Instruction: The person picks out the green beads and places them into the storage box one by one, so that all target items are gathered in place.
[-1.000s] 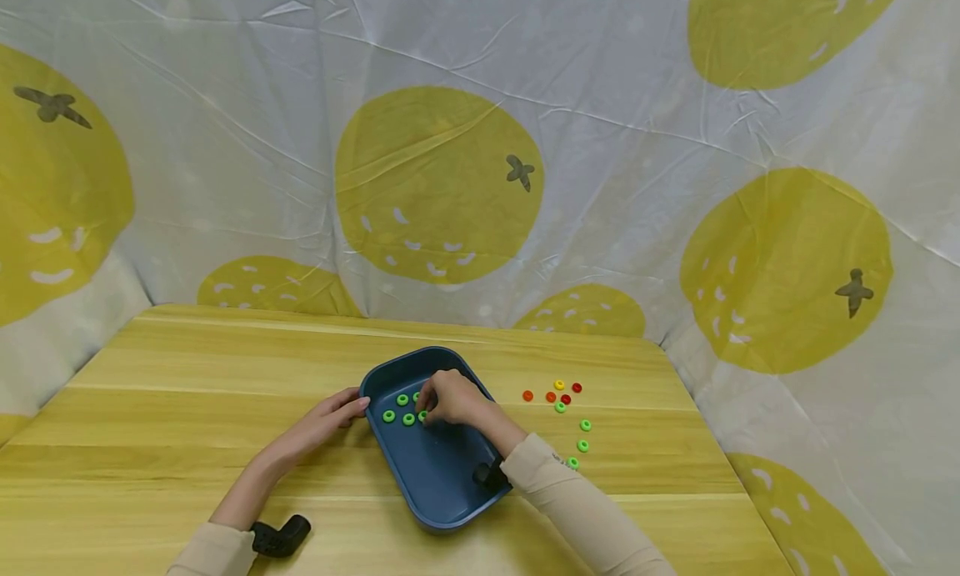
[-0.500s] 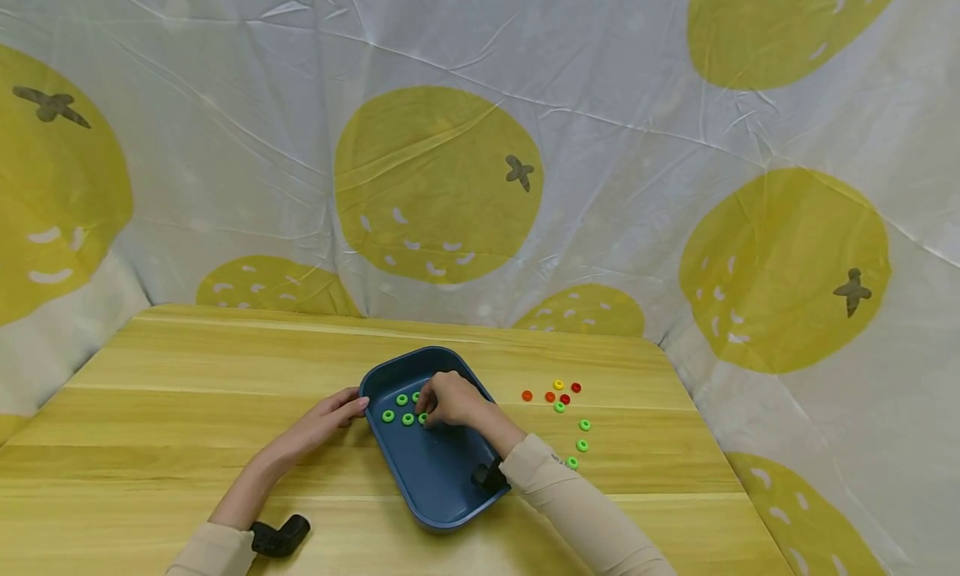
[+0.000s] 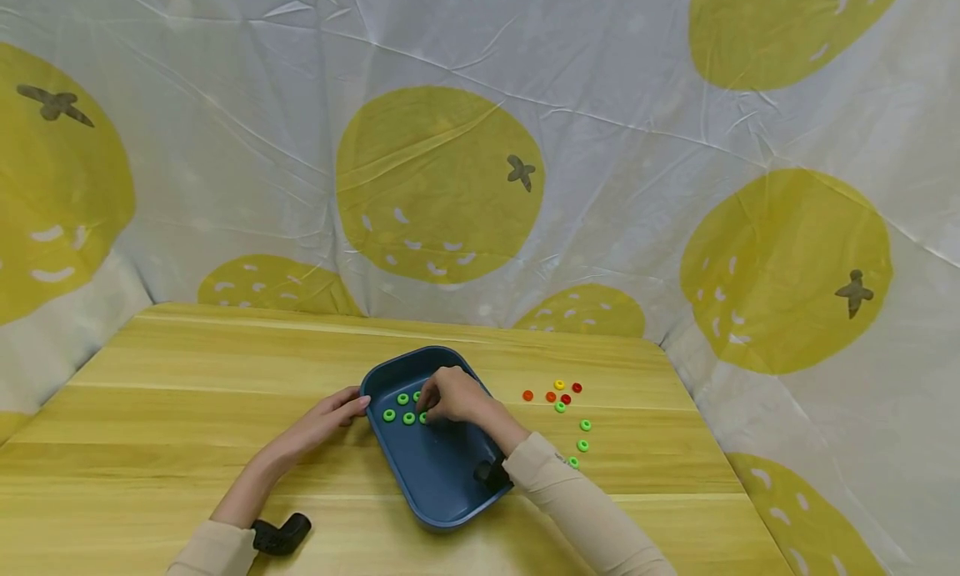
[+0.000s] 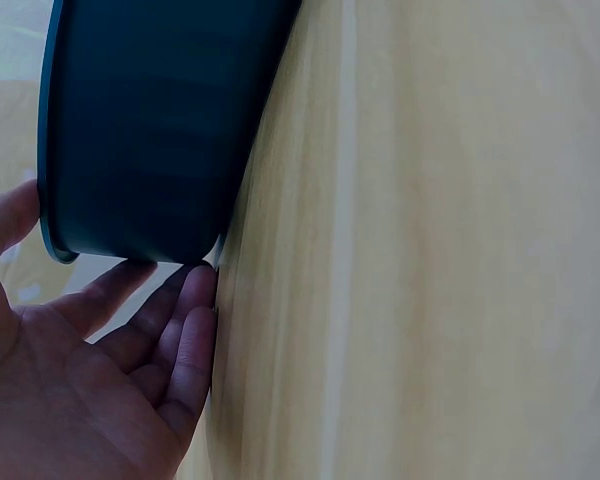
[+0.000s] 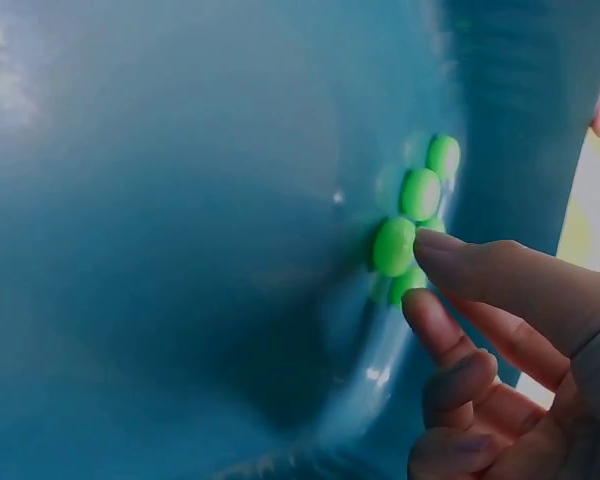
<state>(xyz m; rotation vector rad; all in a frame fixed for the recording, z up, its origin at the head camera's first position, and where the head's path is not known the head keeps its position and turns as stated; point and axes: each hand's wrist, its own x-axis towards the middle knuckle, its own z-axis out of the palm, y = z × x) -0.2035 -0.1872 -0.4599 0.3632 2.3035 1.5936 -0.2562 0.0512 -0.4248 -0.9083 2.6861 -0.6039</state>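
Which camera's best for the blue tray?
Head. It shows the blue tray nearly whole, rim and inside, though the right hand covers part of it. Left wrist gets just a piece of its outer wall and rim; right wrist gets part of the inside close up, with some green rings.

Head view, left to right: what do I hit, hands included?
Left hand → leftmost green ring in the blue tray → right hand → left orange ring → right orange ring → farther red ring → rightmost green ring. Left out: rings whose places overlap.
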